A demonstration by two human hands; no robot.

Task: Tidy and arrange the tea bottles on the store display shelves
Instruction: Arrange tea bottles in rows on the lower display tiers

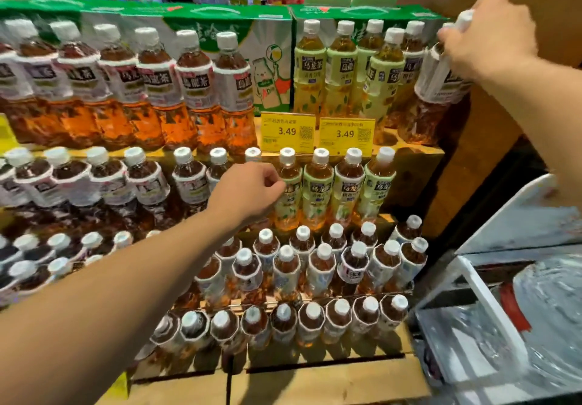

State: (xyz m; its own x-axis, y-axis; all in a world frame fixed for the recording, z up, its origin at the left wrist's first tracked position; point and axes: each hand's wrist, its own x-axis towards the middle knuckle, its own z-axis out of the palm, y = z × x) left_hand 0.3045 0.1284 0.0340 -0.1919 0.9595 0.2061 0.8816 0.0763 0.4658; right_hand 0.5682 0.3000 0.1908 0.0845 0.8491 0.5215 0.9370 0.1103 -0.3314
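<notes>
Rows of tea bottles fill a stepped wooden display. My right hand grips the neck of a white-labelled tea bottle at the right end of the top shelf, next to several green-labelled bottles. My left hand reaches to the second shelf with fingers curled against a green-labelled bottle; the bottle behind the hand is mostly hidden. White-labelled dark tea bottles line the left of the top shelf.
Two yellow price tags hang from the top shelf edge. Green cartons stand behind the top row. A grey-white bin or cart sits at the lower right. Lower shelves hold several more white-labelled bottles.
</notes>
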